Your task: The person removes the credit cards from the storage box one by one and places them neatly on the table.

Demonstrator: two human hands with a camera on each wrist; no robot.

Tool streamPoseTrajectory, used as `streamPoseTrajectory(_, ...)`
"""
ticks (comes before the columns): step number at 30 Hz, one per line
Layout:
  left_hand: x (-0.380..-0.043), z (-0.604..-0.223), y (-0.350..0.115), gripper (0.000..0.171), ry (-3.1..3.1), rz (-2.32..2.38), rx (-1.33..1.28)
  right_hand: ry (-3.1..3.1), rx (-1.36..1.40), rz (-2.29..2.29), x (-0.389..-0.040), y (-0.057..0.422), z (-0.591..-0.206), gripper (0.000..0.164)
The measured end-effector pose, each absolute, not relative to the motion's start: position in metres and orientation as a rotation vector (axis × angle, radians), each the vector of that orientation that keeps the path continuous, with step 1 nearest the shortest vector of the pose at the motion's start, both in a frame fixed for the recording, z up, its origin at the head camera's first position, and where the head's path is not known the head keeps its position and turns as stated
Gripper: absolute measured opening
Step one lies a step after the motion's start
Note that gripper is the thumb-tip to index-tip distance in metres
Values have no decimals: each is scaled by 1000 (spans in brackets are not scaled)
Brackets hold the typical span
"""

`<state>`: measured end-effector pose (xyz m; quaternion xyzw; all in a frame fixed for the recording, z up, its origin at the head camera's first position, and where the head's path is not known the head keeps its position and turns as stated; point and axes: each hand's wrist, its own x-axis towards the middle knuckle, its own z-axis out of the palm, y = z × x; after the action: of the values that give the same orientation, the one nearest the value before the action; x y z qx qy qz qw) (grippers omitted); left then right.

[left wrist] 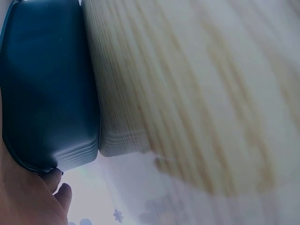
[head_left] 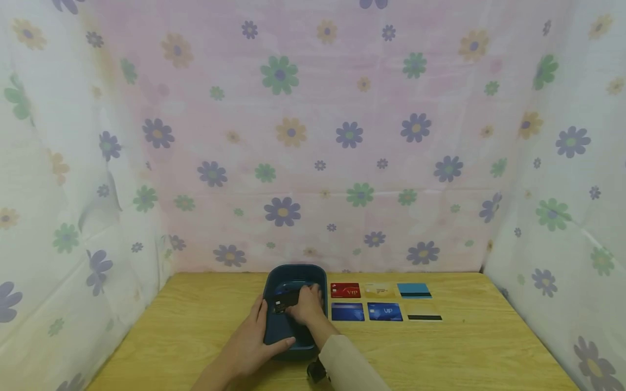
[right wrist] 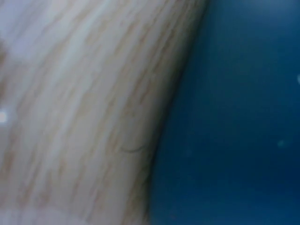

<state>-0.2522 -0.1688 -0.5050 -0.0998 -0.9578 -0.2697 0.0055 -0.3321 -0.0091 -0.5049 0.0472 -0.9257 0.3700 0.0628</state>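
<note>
A deep dark blue plastic box [head_left: 288, 339] with rounded corners stands on the table. My left hand [head_left: 246, 339] holds its left side, thumb across the near end and fingers along the outer wall. In the left wrist view, fingertips [left wrist: 58, 187] bend round the box's corner. My right hand [head_left: 309, 305] reaches inside and pinches a black card [head_left: 285, 300] with a pale chip mark. Behind that card, something bluish shows in the box, partly hidden. The right wrist view shows only the box's blue wall [right wrist: 229, 122] and the table, with no hand.
Right of the box lie two rows of cards: a red VIP card [head_left: 345, 290], a cream card [head_left: 379, 290], a light blue card [head_left: 414, 290], a dark blue card [head_left: 348, 311], a blue VIP card [head_left: 385, 311] and a yellowish striped card [head_left: 424, 313]. Flowered cloth [head_left: 313, 163] surrounds the table [head_left: 489, 347].
</note>
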Motion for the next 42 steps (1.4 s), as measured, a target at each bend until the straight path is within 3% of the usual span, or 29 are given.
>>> streamPoseTrajectory(9,-252,-504,-168,123,-2993,-825,-334,-2789,128,1153,-333,-8,-505,51)
streamPoseTrajectory(24,-253,-504,-169,122,-2985,-825,-318,-2758,104,1205,-334,-8,-504,80)
streamPoseTrajectory(34,-255,-506,-169,125,-2993,-826,-293,-2711,181,1171,-336,-7,-503,48)
streamPoseTrajectory(42,-254,-506,-169,125,-3003,-828,-299,-2641,228,1257,-337,-6,-506,42)
